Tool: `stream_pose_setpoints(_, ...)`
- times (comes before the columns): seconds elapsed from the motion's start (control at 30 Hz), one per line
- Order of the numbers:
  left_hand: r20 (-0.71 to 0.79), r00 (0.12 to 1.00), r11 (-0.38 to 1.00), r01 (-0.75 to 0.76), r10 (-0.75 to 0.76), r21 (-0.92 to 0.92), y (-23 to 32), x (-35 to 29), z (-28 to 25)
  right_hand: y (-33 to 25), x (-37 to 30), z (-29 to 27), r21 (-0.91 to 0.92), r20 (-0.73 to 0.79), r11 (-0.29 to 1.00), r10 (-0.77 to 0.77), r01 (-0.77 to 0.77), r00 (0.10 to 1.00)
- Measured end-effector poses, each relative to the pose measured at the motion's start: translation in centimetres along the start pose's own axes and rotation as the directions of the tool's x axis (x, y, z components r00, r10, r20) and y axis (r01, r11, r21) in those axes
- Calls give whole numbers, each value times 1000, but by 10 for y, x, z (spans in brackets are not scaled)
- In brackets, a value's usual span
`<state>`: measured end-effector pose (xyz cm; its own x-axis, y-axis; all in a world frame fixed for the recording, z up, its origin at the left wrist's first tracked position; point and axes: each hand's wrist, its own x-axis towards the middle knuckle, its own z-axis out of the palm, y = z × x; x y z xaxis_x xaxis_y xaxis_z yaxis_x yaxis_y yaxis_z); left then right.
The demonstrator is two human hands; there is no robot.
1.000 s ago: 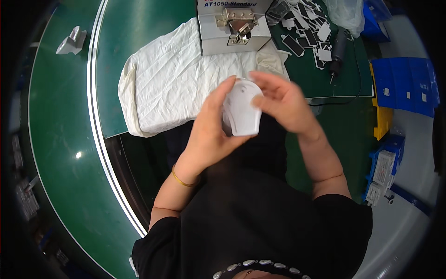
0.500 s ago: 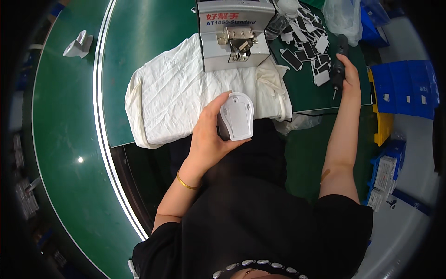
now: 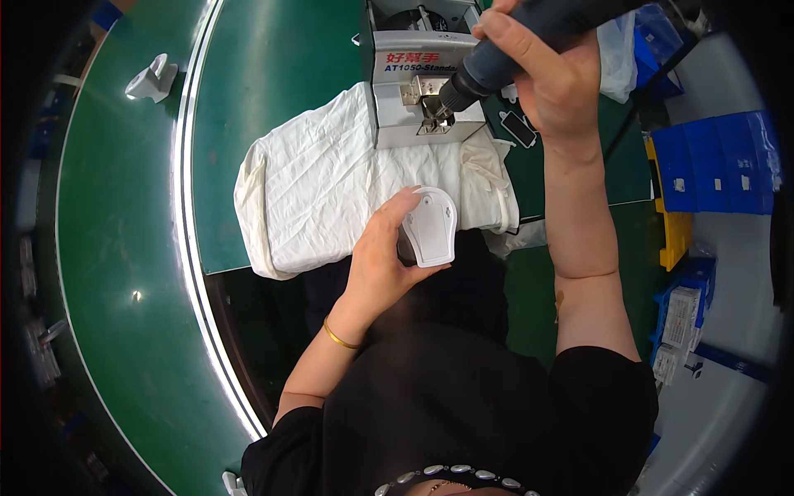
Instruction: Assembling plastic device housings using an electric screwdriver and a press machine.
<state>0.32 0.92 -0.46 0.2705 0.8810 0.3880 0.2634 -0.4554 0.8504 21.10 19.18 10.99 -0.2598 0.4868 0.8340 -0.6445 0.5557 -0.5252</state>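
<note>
My left hand (image 3: pixel 376 252) is wrapped round a white plastic housing (image 3: pixel 432 230), wider at one end, with its recessed side facing up. It is held over the near edge of a white cloth (image 3: pixel 322 178). In my right hand (image 3: pixel 562 91) is a black electric screwdriver (image 3: pixel 495 68), raised and slanting down to the left. Its tip is at the metal outlet on the front of a grey screw feeder (image 3: pixel 395 124); whether a screw is on the tip I cannot make out.
A dark-faced white rectangular part (image 3: pixel 518 129) lies right of the feeder; my right hand hides others behind it. Blue bins (image 3: pixel 713 161) stand at the right, with a clear plastic bag (image 3: pixel 618 62) at the back right. Another white piece (image 3: pixel 152 80) sits on the green surface at left.
My right hand has brought the screwdriver from the right side of the table up and left to the feeder's outlet. The housing in my left hand has shifted slightly nearer.
</note>
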Motion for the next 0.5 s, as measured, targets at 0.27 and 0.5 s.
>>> stream_pose_setpoints(0.27,75,996,997,-54,50,60,4,5,-4,-41,30,89,-717,-494,491,142,-495,858)
stream_pose_setpoints(0.5,48,996,993,-74,70,91,1,1,2,4,27,70,-46,-313,999,-8,-7,950)
